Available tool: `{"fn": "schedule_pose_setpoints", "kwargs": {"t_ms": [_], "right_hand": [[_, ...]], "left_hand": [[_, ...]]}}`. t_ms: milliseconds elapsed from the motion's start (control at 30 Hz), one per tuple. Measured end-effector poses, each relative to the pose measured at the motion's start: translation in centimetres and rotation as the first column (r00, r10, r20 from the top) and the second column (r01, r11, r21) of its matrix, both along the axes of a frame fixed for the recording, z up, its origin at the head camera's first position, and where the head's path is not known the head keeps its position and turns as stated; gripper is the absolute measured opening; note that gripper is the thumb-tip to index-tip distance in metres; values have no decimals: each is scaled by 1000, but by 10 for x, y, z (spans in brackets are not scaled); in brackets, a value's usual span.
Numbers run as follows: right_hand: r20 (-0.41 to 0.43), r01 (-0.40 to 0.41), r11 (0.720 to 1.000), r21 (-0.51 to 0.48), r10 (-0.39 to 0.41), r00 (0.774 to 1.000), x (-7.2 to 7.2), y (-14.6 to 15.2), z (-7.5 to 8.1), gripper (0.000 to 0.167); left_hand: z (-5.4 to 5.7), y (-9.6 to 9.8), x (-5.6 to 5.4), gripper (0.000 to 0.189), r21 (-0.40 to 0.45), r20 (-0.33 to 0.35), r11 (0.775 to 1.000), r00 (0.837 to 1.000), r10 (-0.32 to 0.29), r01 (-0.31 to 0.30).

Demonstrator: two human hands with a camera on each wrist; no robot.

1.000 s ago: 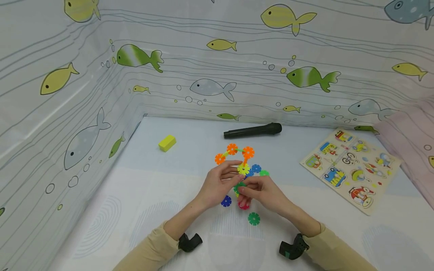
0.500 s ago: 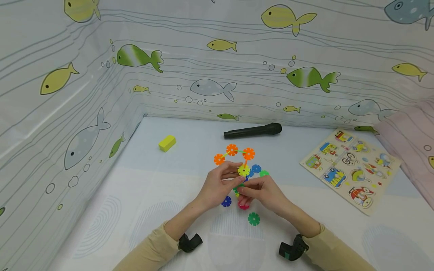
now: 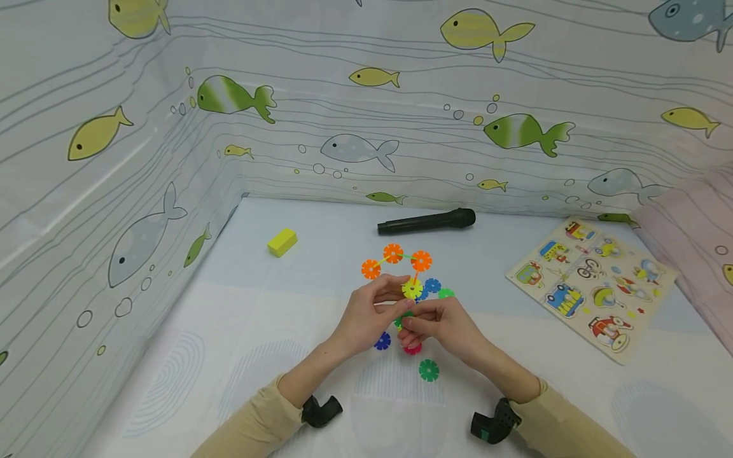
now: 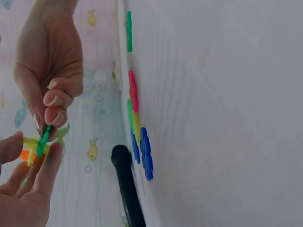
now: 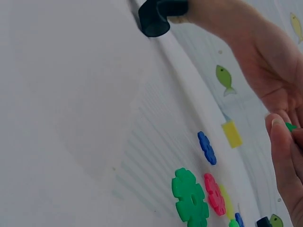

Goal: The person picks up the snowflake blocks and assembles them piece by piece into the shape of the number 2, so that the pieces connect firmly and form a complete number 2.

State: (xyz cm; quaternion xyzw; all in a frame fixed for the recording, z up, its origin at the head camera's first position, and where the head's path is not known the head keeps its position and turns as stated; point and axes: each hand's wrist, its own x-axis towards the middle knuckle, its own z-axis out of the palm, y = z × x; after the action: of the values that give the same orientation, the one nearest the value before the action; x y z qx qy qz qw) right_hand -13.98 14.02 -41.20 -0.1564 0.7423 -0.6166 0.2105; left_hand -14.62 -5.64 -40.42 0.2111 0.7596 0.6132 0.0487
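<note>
In the head view my left hand [image 3: 363,318] holds a chain of slotted plastic snowflake discs near its yellow disc [image 3: 412,289]. The chain curves away over several linked discs, among them an orange disc [image 3: 392,253] at its far side. My right hand [image 3: 452,327] pinches a green snowflake disc [image 3: 403,319] between thumb and fingers. In the left wrist view that green disc [image 4: 44,140] stands edge-on against the yellow disc [image 4: 31,144]; whether their slots interlock I cannot tell. Fingers cover part of both discs.
Loose discs lie below the hands: a dark blue disc [image 3: 382,341], a pinkish-red disc [image 3: 412,349], a green disc [image 3: 429,370] and a blue disc [image 3: 432,285]. Behind are a black microphone [image 3: 426,221] and a yellow block [image 3: 283,242]. A wooden picture puzzle [image 3: 592,286] lies right.
The chain's orange discs have shifted very slightly, and the green disc has turned a little in the right fingers. Both hands stay almost in place.
</note>
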Motion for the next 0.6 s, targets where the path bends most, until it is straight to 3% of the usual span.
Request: {"fn": "schedule_pose_setpoints", "kwargs": {"t_ms": [600], "right_hand": [[26, 53, 999, -10, -53, 998, 3, -6, -1, 30]], "left_hand": [[-3, -1, -1, 36, -19, -29, 999, 999, 37, -38]]}}
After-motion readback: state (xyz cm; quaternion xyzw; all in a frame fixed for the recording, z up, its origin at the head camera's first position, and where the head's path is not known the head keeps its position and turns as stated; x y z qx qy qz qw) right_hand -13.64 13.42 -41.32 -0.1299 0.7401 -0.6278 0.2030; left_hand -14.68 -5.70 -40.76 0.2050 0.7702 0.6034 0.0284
